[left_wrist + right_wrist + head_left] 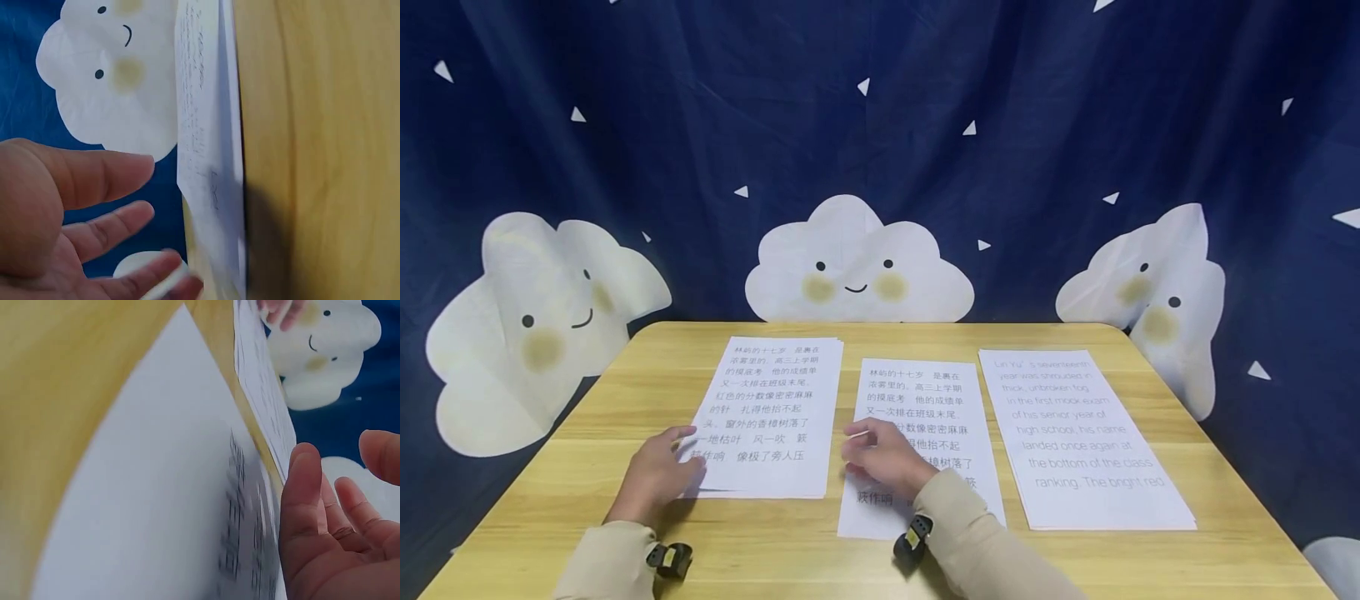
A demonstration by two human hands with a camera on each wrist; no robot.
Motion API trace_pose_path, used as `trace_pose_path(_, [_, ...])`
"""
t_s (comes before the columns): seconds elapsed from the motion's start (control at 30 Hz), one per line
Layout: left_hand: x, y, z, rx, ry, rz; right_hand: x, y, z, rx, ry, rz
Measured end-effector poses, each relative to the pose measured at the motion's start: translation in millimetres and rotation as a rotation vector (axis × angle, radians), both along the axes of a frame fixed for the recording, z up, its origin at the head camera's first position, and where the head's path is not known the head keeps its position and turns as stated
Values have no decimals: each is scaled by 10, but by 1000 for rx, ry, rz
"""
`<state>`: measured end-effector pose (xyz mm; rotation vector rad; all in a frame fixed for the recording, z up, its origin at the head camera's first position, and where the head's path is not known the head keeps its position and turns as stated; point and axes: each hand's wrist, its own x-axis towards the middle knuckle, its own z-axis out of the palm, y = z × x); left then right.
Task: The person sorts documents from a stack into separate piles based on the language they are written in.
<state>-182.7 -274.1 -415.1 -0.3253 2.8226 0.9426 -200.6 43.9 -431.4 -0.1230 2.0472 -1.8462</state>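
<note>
My left hand (658,468) is at the lower left edge of the left stack of paper (767,408), printed with Chinese text. In the left wrist view its thumb and fingers (128,178) are spread and relaxed, with nothing between them. Over the left side of the middle paper stack (917,387), also in Chinese, hovers my right hand (883,454), covering some of the lines. The right wrist view has its fingers (303,487) loosely bent and holding nothing, above the printed sheet (137,475).
A third stack of paper (1075,417), with English text, lies slanted on the right of the wooden table (1217,500). Behind the table hangs a dark blue curtain (865,150) with white clouds and triangles. A dark band (670,560) sits on each wrist.
</note>
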Motion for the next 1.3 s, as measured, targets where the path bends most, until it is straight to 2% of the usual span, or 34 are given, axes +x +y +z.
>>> trace_pose_path(0.1, [30, 32, 30, -28, 24, -15, -16, 107, 1, 23, 15, -9])
trace_pose_path(0.23, [80, 150, 78, 31, 64, -32, -27, 280, -2, 44, 17, -36])
trace_pose_path(0.43, [128, 510, 185, 305, 65, -35, 5, 577, 25, 106, 76, -126])
trace_pose_path(0.53, [152, 722, 224, 431, 71, -48, 48, 724, 59, 202, 114, -186])
trace_pose_path(0.67, [197, 993, 256, 553, 66, -73, 135, 931, 130, 336, 129, -252])
trace_pose_path(0.8, [251, 1239, 259, 726, 32, -92, 259, 1129, 226, 391, 115, -297])
trace_pose_path(0.97, [325, 1446, 214, 980, -89, -125, 428, 1297, 307, 424, 53, -302])
trace_pose_path(1.03, [350, 1498, 197, 1049, -142, -134, 482, 1332, 327, 411, 27, -296])
trace_pose_path(1.13, [355, 1571, 170, 1102, -203, -133, 532, 1360, 352, 376, 4, -293])
trace_pose_path(1.3, [346, 1669, 149, 1124, -231, -105, 539, 1361, 332, 350, -55, -280])
